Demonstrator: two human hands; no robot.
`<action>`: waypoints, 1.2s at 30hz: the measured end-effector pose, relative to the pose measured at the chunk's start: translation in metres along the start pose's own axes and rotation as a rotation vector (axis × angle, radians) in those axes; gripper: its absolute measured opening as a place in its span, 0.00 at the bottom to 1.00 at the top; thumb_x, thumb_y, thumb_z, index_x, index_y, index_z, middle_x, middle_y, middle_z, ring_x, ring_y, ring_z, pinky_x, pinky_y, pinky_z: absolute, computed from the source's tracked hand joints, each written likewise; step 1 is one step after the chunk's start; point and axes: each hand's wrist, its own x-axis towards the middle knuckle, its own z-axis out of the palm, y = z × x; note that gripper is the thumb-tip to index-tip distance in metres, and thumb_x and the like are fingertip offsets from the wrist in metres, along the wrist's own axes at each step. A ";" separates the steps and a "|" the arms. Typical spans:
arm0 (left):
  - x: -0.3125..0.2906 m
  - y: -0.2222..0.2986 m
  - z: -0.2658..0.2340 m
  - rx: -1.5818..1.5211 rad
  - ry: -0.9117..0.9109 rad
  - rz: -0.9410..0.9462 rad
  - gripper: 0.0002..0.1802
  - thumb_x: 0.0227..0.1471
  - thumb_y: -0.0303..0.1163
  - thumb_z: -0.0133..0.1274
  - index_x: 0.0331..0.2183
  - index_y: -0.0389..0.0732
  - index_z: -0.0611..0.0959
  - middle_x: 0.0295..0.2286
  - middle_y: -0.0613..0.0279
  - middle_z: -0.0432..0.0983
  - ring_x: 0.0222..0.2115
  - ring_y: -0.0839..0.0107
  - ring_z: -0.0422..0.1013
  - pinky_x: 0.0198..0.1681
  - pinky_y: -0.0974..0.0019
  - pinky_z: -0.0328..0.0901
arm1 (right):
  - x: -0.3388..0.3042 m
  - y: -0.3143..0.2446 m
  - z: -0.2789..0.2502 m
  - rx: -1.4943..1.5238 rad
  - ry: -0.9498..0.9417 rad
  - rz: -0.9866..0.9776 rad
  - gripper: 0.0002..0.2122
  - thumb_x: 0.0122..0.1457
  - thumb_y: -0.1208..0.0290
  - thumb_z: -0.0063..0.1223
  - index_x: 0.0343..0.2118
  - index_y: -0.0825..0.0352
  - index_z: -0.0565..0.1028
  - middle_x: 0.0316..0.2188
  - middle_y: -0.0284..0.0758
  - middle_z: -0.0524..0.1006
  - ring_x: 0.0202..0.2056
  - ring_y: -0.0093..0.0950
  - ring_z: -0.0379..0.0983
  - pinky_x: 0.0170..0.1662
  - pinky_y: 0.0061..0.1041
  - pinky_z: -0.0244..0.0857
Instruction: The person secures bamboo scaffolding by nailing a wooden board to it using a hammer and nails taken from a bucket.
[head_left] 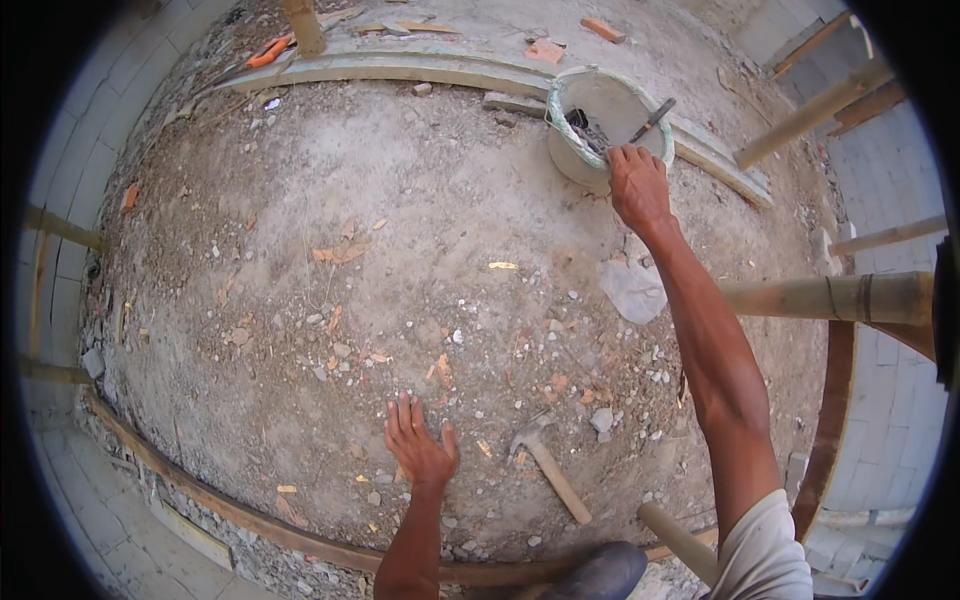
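Observation:
My right hand reaches far forward, its fingers curled over the near rim of a pale bucket. Inside the bucket lie some dark items and grey material, and a dark-handled tool leans on its right rim. My left hand hangs over the dirt floor with its fingers stretched out and nothing in it. To the right of that hand, a hammer with a wooden handle lies on the ground.
Behind the bucket runs a long pale beam. An orange-handled tool lies at the far left. Bamboo poles stick in from the right. A clear plastic bag and stones litter the dirt. A dark boot shows at the bottom.

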 end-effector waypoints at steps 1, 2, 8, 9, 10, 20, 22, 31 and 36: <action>-0.001 -0.001 0.000 0.000 -0.001 -0.002 0.42 0.60 0.43 0.57 0.69 0.39 0.63 0.72 0.47 0.55 0.74 0.44 0.47 0.73 0.34 0.43 | -0.001 -0.001 -0.001 -0.006 -0.036 -0.023 0.19 0.55 0.79 0.58 0.52 0.67 0.76 0.50 0.42 0.78 0.55 0.45 0.75 0.57 0.52 0.67; -0.001 0.000 0.000 -0.004 -0.002 -0.001 0.42 0.61 0.43 0.57 0.69 0.39 0.63 0.72 0.47 0.55 0.74 0.44 0.47 0.73 0.34 0.43 | -0.007 -0.006 0.001 0.031 -0.048 -0.049 0.16 0.54 0.80 0.57 0.48 0.67 0.77 0.48 0.42 0.79 0.53 0.44 0.75 0.54 0.52 0.68; -0.002 -0.006 -0.008 0.023 -0.002 0.001 0.39 0.62 0.42 0.54 0.69 0.37 0.64 0.71 0.46 0.56 0.73 0.42 0.48 0.73 0.35 0.44 | -0.110 -0.070 -0.027 0.186 -0.090 -0.106 0.10 0.49 0.82 0.57 0.36 0.68 0.79 0.41 0.41 0.78 0.46 0.43 0.76 0.44 0.46 0.68; 0.000 -0.005 -0.008 0.022 0.009 0.005 0.39 0.63 0.42 0.54 0.69 0.37 0.64 0.71 0.46 0.56 0.73 0.41 0.48 0.73 0.35 0.44 | -0.129 -0.080 -0.042 0.219 -0.098 -0.105 0.09 0.49 0.82 0.58 0.35 0.68 0.79 0.40 0.40 0.78 0.46 0.43 0.76 0.44 0.45 0.67; 0.001 -0.001 -0.005 0.016 0.017 0.011 0.38 0.63 0.41 0.54 0.69 0.37 0.64 0.71 0.45 0.56 0.73 0.41 0.48 0.73 0.35 0.44 | -0.148 -0.090 -0.057 0.248 -0.109 -0.101 0.09 0.48 0.82 0.58 0.34 0.68 0.79 0.39 0.40 0.77 0.45 0.42 0.76 0.44 0.44 0.66; -0.002 0.000 0.000 -0.002 0.048 0.041 0.40 0.63 0.42 0.55 0.70 0.41 0.62 0.72 0.48 0.54 0.74 0.44 0.46 0.74 0.37 0.41 | -0.293 -0.162 -0.114 0.545 -0.515 -0.200 0.19 0.54 0.65 0.73 0.45 0.70 0.82 0.42 0.42 0.80 0.48 0.43 0.77 0.52 0.43 0.69; -0.003 0.001 0.001 -0.007 0.037 0.047 0.40 0.63 0.42 0.54 0.70 0.41 0.62 0.72 0.49 0.54 0.74 0.45 0.45 0.74 0.37 0.41 | -0.287 -0.146 -0.120 0.785 -0.576 -0.055 0.20 0.57 0.64 0.73 0.48 0.72 0.83 0.42 0.44 0.82 0.47 0.42 0.79 0.51 0.41 0.72; -0.004 -0.003 0.004 -0.004 0.066 0.031 0.40 0.63 0.43 0.54 0.70 0.40 0.64 0.71 0.49 0.57 0.73 0.44 0.49 0.74 0.38 0.43 | -0.213 -0.109 -0.046 0.644 -0.408 0.319 0.09 0.61 0.70 0.63 0.40 0.69 0.87 0.33 0.53 0.85 0.37 0.53 0.84 0.41 0.48 0.77; -0.002 0.000 0.007 -0.021 0.067 0.032 0.39 0.62 0.43 0.54 0.70 0.40 0.64 0.72 0.49 0.57 0.74 0.44 0.49 0.74 0.38 0.42 | -0.196 -0.121 0.013 0.412 -0.414 0.231 0.13 0.58 0.69 0.63 0.45 0.63 0.86 0.35 0.53 0.85 0.39 0.54 0.84 0.45 0.51 0.78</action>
